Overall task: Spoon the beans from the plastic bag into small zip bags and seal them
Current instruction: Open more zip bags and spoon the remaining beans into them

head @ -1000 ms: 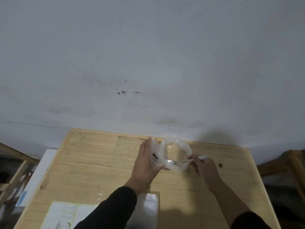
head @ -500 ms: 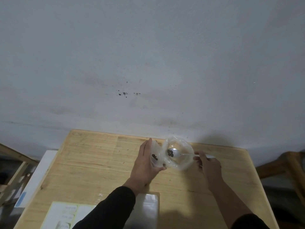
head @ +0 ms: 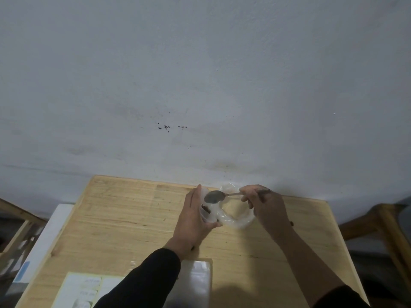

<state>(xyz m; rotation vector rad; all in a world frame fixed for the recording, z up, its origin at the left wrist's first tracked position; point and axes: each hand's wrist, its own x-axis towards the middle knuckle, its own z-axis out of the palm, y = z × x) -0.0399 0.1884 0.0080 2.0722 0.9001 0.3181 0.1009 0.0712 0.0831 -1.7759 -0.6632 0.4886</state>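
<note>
1. Small zip bag (head: 208,213): held upright over the far middle of the wooden table (head: 124,221), mouth up. A few dark beans (head: 206,208) show through its clear wall.
2. Left hand (head: 193,221): wrapped round the zip bag from the left, thumb under its lower edge, fingers curled behind it. Grasping the bag.
3. Spoon (head: 214,196): metal, bowl right at the top of the zip bag's mouth, handle running right into the other hand. Can't tell what's in the bowl, it just reads dark grey.
4. Right hand (head: 264,205): fingers pinched on the spoon handle near its far end, wrist raised over the plastic bag. Clenched on the handle.
5. Plastic bag (head: 239,215): clear, crumpled, mouth rolled open in a ring, sitting on the table just right of the zip bag and touching it. Partly hidden under the right hand. Beans inside not clearly visible.
6. One loose dark bean (head: 291,223) lies on the table just right of the right wrist.
7. Near edge of table: a flat stack of clear zip bags (head: 198,281), partly under the left black sleeve (head: 146,283); left of it a pale sheet with printed labels (head: 82,290), text unreadable.
8. Beyond: grey-white wall (head: 200,74) with some dark specks; white board (head: 47,238) left of the table; wooden furniture at both frame edges.
</note>
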